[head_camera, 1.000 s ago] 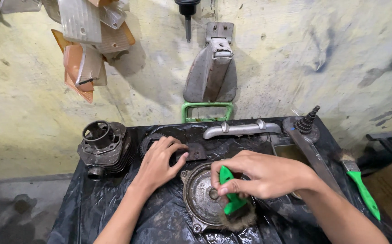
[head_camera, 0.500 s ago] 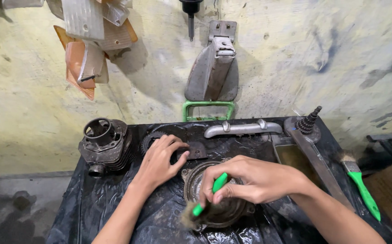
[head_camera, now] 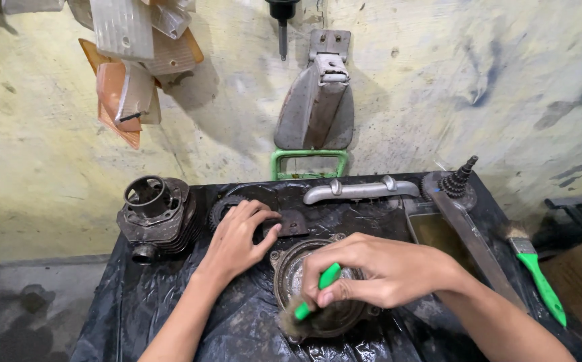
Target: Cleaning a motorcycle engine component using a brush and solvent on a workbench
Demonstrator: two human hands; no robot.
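A person's right hand (head_camera: 378, 271) is closed around the green handle of a small brush (head_camera: 312, 303), its bristles pressed onto a round metal cover (head_camera: 289, 273) that lies on a table draped in black plastic sheet (head_camera: 137, 302). The left hand (head_camera: 237, 238) rests just left of the cover and a little behind it, fingers spread and loosely curled, palm down on a flat dark metal part (head_camera: 294, 221); it grips nothing. Well to the left of the cover stands a finned engine cylinder (head_camera: 157, 214). Behind the cover, along the table's back edge, lies a long grey metal handle (head_camera: 361, 191). To the right of the cover, a long metal bar with a gear (head_camera: 462, 201) on its far end runs diagonally, and beyond it a second green-handled brush (head_camera: 539, 275) lies near the table's right edge. On the stained wall behind the cover hangs a grey seat-shaped part (head_camera: 318, 107) above a green frame (head_camera: 309, 164).
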